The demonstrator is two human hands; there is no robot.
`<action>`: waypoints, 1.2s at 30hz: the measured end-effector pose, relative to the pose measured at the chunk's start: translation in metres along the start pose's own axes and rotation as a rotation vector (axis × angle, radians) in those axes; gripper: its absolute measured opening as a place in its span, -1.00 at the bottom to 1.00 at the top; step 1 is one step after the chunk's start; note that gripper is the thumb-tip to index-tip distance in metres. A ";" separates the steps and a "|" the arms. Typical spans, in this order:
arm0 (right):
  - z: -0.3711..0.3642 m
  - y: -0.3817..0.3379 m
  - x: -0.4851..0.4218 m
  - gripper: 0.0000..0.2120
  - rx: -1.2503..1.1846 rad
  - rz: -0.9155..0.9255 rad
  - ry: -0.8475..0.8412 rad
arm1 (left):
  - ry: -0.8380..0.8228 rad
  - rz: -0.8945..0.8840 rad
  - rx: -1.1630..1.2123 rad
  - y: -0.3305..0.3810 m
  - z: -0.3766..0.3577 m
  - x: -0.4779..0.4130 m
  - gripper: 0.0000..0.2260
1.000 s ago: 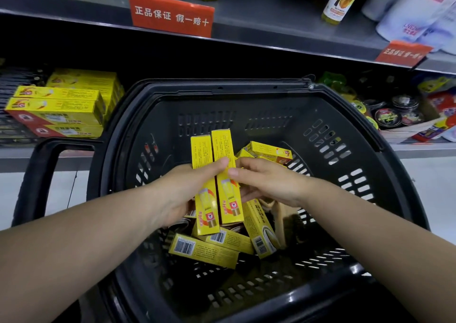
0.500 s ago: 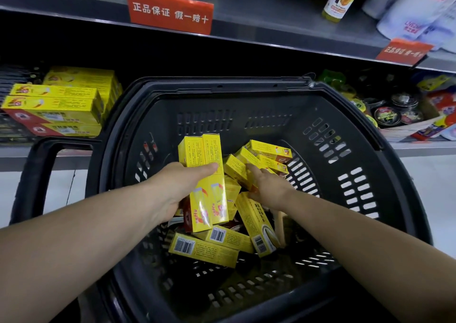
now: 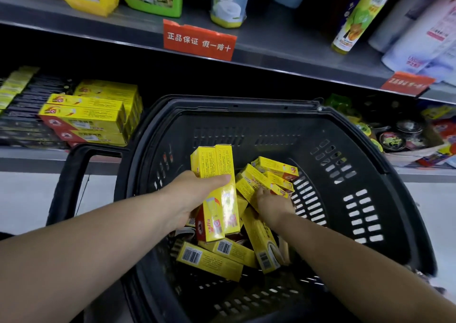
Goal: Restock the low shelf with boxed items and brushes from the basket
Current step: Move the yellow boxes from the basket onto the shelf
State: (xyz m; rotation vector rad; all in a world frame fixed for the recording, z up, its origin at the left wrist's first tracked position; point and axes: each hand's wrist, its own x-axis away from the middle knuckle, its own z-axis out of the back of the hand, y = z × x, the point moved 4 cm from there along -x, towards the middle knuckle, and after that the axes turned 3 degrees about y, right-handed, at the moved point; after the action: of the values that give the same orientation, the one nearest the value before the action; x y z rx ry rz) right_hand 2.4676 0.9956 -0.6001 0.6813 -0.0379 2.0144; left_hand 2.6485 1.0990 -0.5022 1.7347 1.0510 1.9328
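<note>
A black plastic basket (image 3: 355, 135) stands in front of the low shelf (image 3: 29, 153). Several long yellow boxes (image 3: 209, 263) lie loose in its bottom. My left hand (image 3: 187, 197) grips two yellow boxes (image 3: 217, 192) held upright side by side over the basket, thumb across their front. My right hand (image 3: 271, 204) reaches down among the loose boxes and closes on a yellow box (image 3: 259, 181) at the top of the pile; its fingertips are hidden. A stack of the same yellow boxes (image 3: 86, 118) sits on the low shelf at the left.
The basket's handle (image 3: 74, 174) juts out at the left. Round tins and packets (image 3: 394, 137) fill the low shelf at the right. The upper shelf (image 3: 283, 51) carries bottles and red price tags. White floor shows on both sides of the basket.
My right hand let go of the two upright boxes and moved down right into the pile, onto another box. My left hand kept the pair and tilted it slightly. The view shifted left.
</note>
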 end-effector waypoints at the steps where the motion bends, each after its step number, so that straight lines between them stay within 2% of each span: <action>1: 0.002 -0.001 -0.002 -0.50 -0.018 -0.008 0.019 | -0.003 -0.007 -0.013 0.000 0.000 0.001 -0.72; 4: 0.024 0.010 -0.003 -0.62 -0.301 -0.041 -0.027 | -0.013 -0.027 -0.019 -0.002 0.003 -0.001 -0.59; 7: 0.061 0.020 0.009 -0.70 -0.913 -0.001 -0.112 | -0.030 -0.056 -0.029 0.000 0.006 0.000 -0.33; 9: 0.088 0.019 0.028 -0.68 -1.220 0.073 -0.182 | -0.003 -0.087 -0.040 0.002 0.009 -0.001 -0.27; 12: 0.114 0.007 0.054 -0.62 -1.355 0.205 -0.261 | -0.014 -0.149 -0.032 0.008 0.012 0.003 -0.27; 15: 0.134 -0.010 0.068 -0.61 -1.487 0.224 -0.171 | -0.055 -0.196 -0.021 0.015 0.015 0.008 -0.28; 17: 0.143 -0.017 0.072 -0.55 -1.581 0.146 -0.104 | -0.088 -0.190 0.001 0.019 0.018 0.011 -0.44; 19: 0.154 -0.021 0.075 -0.45 -1.670 0.119 -0.080 | -0.157 -0.203 0.028 0.027 0.023 0.019 -0.69; 20: 0.161 -0.023 0.077 -0.41 -1.703 0.147 -0.076 | -0.181 -0.207 0.029 0.032 0.027 0.025 -0.76; 22: 0.176 -0.029 0.078 -0.36 -1.693 0.246 -0.116 | -0.180 -0.205 0.011 0.041 0.041 0.033 -0.73; 25: 0.200 -0.045 0.077 -0.36 -1.559 0.371 -0.277 | -0.129 -0.168 0.061 0.054 0.071 0.044 -0.72; 26: 0.207 -0.050 0.077 -0.41 -1.519 0.404 -0.307 | -0.098 -0.154 0.082 0.057 0.082 0.048 -0.65; 29: 0.231 -0.069 0.068 -0.58 -1.462 0.465 -0.299 | 0.013 -0.139 0.134 0.064 0.119 0.056 -0.22; 30: 0.240 -0.077 0.063 -0.59 -1.450 0.470 -0.277 | 0.048 -0.146 0.156 0.066 0.133 0.057 -0.24; 33: 0.257 -0.104 0.044 -0.58 -1.380 0.390 -0.166 | 0.145 -0.146 0.222 0.069 0.176 0.058 -0.58; 36: 0.265 -0.129 0.017 -0.63 -1.324 0.246 -0.055 | 0.268 -0.122 0.230 0.070 0.227 0.050 -0.59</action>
State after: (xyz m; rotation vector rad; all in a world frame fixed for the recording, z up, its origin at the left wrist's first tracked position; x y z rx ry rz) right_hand 2.6851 0.9988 -0.4003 -0.1475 -1.3902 1.6903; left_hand 2.8705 1.1531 -0.4217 1.5063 1.4891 2.0742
